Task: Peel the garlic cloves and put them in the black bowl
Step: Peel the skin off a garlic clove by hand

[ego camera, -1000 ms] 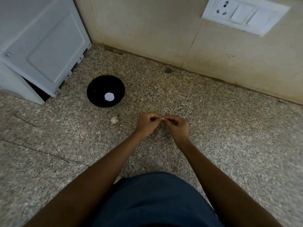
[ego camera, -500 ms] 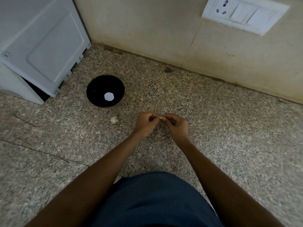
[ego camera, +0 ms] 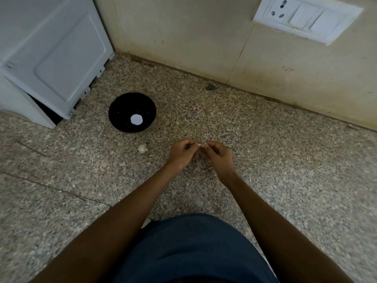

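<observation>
My left hand (ego camera: 182,153) and my right hand (ego camera: 217,155) meet fingertip to fingertip over the speckled granite counter, both pinching one small pale garlic clove (ego camera: 202,144) that is mostly hidden by the fingers. The black bowl (ego camera: 122,105) stands to the upper left of my hands, with a round white spot at its bottom. A small whitish piece of garlic (ego camera: 142,148) lies on the counter between the bowl and my left hand, below the bowl.
A white appliance (ego camera: 51,54) stands at the far left, close to the bowl. The tiled wall (ego camera: 204,41) runs along the back with a white socket-and-switch plate (ego camera: 306,17). A small dark chip (ego camera: 210,86) sits at the wall's foot.
Both hands stay together on the clove; the fingers shift only slightly. Bowl and loose garlic piece have not moved.
</observation>
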